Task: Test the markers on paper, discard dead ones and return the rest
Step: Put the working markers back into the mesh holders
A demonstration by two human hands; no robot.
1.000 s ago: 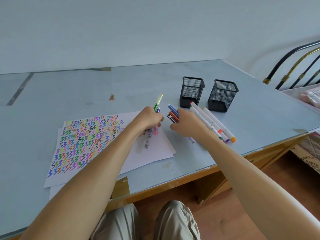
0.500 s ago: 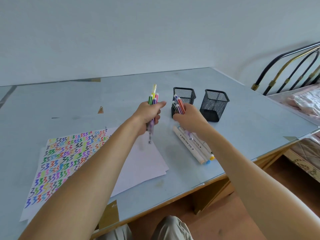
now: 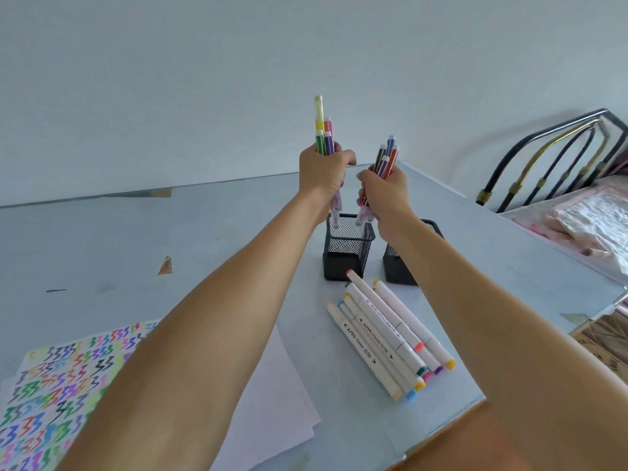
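Note:
My left hand (image 3: 323, 173) grips a bunch of thin markers (image 3: 323, 130) held upright, with yellow, pink, green and purple ends on top. My right hand (image 3: 382, 190) grips a second bunch of thin markers (image 3: 385, 156) with blue, red and purple ends. Both bunches hang just above the left black mesh cup (image 3: 346, 248), their lower tips near its rim. The right mesh cup (image 3: 396, 266) is partly hidden behind my right forearm. Several thick white markers (image 3: 387, 334) lie side by side on the table. The paper (image 3: 64, 379) covered in coloured zigzags lies at the lower left.
The grey table (image 3: 170, 239) has its front edge at the lower right, with floor below. A small brown scrap (image 3: 165, 266) lies on the table to the left. A metal bed frame (image 3: 550, 158) and bedding stand to the right.
Both hands picked the thin markers up off the table and raised them from beside the paper to above the left mesh cup. The view has tilted and moved closer.

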